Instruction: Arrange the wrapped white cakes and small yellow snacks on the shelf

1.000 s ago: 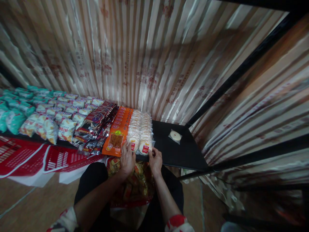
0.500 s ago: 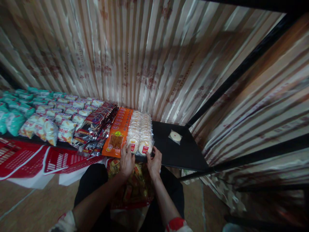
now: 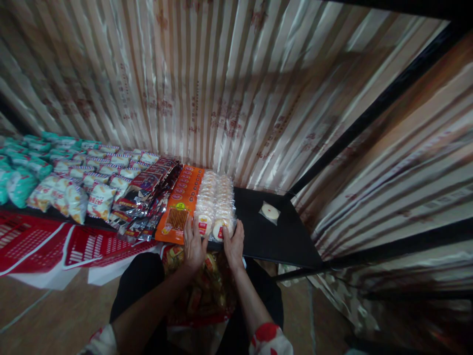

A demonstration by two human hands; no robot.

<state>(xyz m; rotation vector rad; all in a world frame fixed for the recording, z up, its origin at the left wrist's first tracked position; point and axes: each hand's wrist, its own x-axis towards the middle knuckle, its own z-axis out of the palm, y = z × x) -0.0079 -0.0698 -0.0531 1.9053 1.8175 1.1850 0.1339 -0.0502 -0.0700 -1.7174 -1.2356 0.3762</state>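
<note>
Two rows of round white cakes in clear wrappers [image 3: 215, 199] lie on a black shelf [image 3: 281, 241]. My left hand [image 3: 193, 245] rests its fingers on the nearest pack of the left row. Beside it, my right hand [image 3: 233, 244] presses its fingers against the nearest pack of the right row. Both hands sit at the shelf's front edge, fingers extended and close together. One single wrapped cake [image 3: 269, 212] lies apart on the bare right part of the shelf.
Left of the cakes lie orange snack packs [image 3: 181, 204], dark silver packs [image 3: 146, 197], white-red bags [image 3: 96, 182] and teal bags [image 3: 22, 167]. Red-white signs [image 3: 55, 244] hang under the shelf. A bag of snacks [image 3: 201, 291] sits on my lap. Striped curtain behind, black frame bars right.
Both hands have shifted slightly up and forward onto the front cake packs, the right hand moving left toward the row. The view has shifted a little.
</note>
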